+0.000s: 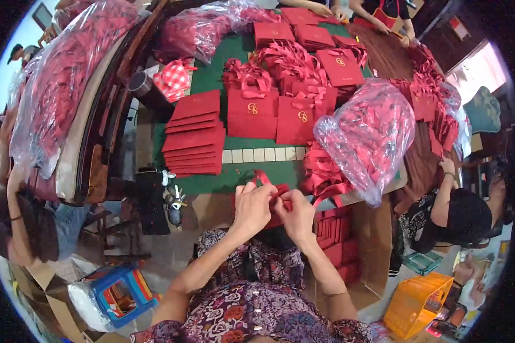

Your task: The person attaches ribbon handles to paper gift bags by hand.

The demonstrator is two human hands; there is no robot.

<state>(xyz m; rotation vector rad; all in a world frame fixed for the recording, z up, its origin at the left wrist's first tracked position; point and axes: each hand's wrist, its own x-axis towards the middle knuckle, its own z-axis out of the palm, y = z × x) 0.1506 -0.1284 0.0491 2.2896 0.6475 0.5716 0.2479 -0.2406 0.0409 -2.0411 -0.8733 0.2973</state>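
Note:
Close to my body at the table's near edge, my left hand (253, 207) and my right hand (295, 212) are both pinched on a red gift bag (278, 197), mostly hidden by my fingers. A loop of red ribbon (261, 176) sticks up above my left fingers. Loose red ribbons (324, 180) are heaped just beyond my right hand. Flat red bags (194, 146) lie in overlapping stacks to the left. Farther back, red bags with gold lettering (252, 117) carry piles of ribbon handles.
A clear plastic sack of red ribbons (372, 128) overhangs the table's right edge. Below it stands a cardboard box (367, 257) with red bags inside. A dark cylinder (146, 91) is at the left. Other people work at the sides and far end. An orange crate (415, 306) is on the floor.

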